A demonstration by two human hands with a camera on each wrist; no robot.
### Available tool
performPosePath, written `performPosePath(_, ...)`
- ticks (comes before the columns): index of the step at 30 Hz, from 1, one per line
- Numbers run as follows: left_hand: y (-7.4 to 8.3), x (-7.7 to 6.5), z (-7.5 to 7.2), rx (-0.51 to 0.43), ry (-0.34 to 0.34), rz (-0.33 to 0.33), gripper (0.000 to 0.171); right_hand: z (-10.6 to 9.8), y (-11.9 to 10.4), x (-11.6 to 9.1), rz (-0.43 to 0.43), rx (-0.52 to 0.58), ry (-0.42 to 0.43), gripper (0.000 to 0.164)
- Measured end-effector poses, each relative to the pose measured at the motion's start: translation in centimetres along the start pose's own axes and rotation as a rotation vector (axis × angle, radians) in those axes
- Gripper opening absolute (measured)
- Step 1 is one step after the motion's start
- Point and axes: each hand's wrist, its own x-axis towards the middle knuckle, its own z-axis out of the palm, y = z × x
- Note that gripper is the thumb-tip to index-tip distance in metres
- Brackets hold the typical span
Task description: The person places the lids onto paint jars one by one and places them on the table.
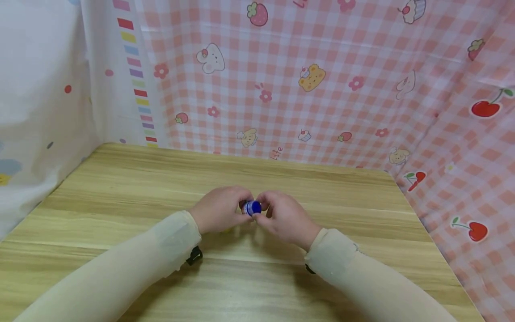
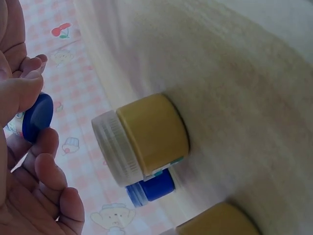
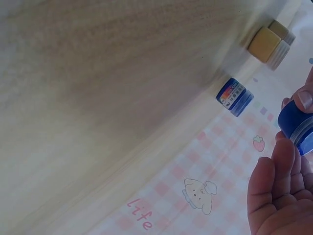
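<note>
A small blue paint jar is held between my two hands over the table, tilted on its side. My left hand grips it from the left, thumb and fingers curled about it. On the other side, my right hand pinches the jar's blue end with thumb and fingertips. In the left wrist view the held jar shows its dark blue end between the fingers. The right wrist view has the same jar at its right edge, partly covered by fingers.
Standing on the wood-grain table are a yellow-ochre jar with a clear lid, a second blue jar and another ochre jar. From the head they are mostly hidden by my left hand. Patterned cloth rises behind and beside the table.
</note>
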Motion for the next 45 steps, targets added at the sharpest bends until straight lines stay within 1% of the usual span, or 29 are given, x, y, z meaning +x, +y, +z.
performPosePath(8, -0.1, -0.1, -0.3, 0.056, -0.01, -0.03, 0.024, 0.2, -0.4, 0.1, 0.012, 0.006, 0.02, 0.02)
performPosePath(14, 0.0, -0.2, -0.5, 0.059, -0.014, -0.034, 0.03, 0.4, -0.7, 0.2, 0.008, 0.011, 0.047, 0.025)
performPosePath(18, -0.3, -0.4, -0.7, 0.059, -0.001, -0.024, 0.027, 0.2, -0.7, 0.1, 0.017, 0.018, 0.059, 0.033)
performPosePath(20, -0.7, -0.5, -0.9, 0.052, 0.002, -0.033, 0.023, 0.0, -0.7, 0.0, 0.025, 0.019, 0.07, 0.037)
performPosePath(23, -1.4, -0.6, -1.2, 0.029, -0.008, -0.076, 0.018, -0.4, -0.2, -0.2, 0.037, 0.006, 0.089, 0.038)
performPosePath(26, -2.2, -0.7, -1.6, 0.015, -0.02, -0.147, 0.015, -0.9, 0.6, -0.4, 0.052, -0.033, 0.102, 0.039)
performPosePath(31, -3.6, -0.9, -2.7, 0.026, -0.037, -0.232, 0.017, -1.9, 2.0, -0.6, 0.092, -0.099, 0.103, 0.042)
performPosePath(35, -4.8, -1.1, -3.5, 0.056, -0.055, -0.267, 0.02, -2.6, 3.4, -0.6, 0.138, -0.148, 0.097, 0.046)
performPosePath(39, -6.1, -1.1, -3.9, 0.099, -0.069, -0.299, 0.023, -3.3, 4.6, -0.6, 0.2, -0.182, 0.086, 0.051)
performPosePath(45, -7.2, -1.1, -4.2, 0.117, -0.091, -0.331, 0.03, -4.2, 6.2, -0.6, 0.225, -0.246, 0.101, 0.055)
